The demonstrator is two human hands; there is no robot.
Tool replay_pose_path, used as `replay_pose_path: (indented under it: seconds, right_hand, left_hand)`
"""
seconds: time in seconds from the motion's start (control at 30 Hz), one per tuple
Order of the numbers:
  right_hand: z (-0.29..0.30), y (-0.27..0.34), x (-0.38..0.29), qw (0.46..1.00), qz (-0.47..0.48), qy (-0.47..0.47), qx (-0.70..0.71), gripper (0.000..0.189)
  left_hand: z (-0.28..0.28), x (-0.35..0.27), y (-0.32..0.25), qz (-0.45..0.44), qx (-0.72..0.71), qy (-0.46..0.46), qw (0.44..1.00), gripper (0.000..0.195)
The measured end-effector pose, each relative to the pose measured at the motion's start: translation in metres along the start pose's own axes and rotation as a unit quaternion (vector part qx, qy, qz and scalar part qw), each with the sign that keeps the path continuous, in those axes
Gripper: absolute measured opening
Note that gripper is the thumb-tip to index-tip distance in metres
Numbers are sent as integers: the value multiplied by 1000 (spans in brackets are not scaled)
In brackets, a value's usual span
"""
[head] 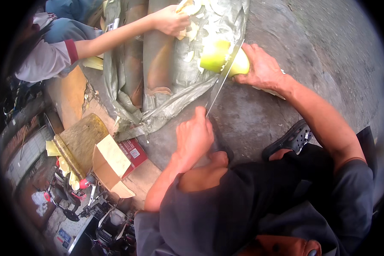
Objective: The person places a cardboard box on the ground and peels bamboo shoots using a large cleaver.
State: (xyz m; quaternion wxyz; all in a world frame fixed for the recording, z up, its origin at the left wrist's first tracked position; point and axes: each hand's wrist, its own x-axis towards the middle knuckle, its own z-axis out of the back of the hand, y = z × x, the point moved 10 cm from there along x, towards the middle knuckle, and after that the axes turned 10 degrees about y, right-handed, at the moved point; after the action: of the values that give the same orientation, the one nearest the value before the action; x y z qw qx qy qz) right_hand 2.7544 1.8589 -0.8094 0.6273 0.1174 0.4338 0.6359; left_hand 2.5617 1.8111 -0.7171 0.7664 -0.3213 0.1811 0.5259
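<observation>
My left hand (195,137) is closed around the handle end of a long metal blade (220,84), a knife or a saw; the handle is hidden. The blade crosses a thick green-yellow cylindrical stem or vegetable (215,57), with pale crumbs along the cut line. At its rounded end, my right hand (262,68) grips it, thumb below and fingers above. It lies on a grey woven plastic sheet (192,75) strewn with pale peelings (189,57). Glare washes out part of it. Another person's hand (172,20) holds pale pieces at the top.
Thick brown tubular stems (158,60) lie on the sheet at left. Nearer me are an open cardboard box (107,166), a red box (134,152) and a worn yellowish block (83,140). Parked two-wheelers (105,224) stand lower left. My shoe (289,139) rests on the stone ground.
</observation>
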Motion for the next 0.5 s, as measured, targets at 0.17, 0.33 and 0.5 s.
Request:
replay_pose_path:
  seconds: [0.17,0.33,0.5]
  right_hand:
    - [-6,-2,1,1000,-21,9,-7,76]
    - [-3,1,-1,1000,-21,-11,-20,81]
    - [-4,-2,0,999,-18,-14,-25,76]
  left_hand:
    - [-6,-2,1,-2,-29,-1,1000,14]
    - [-12,-4,5,25,-49,13,998,14]
    - [-13,-8,9,37,-89,13,995,14]
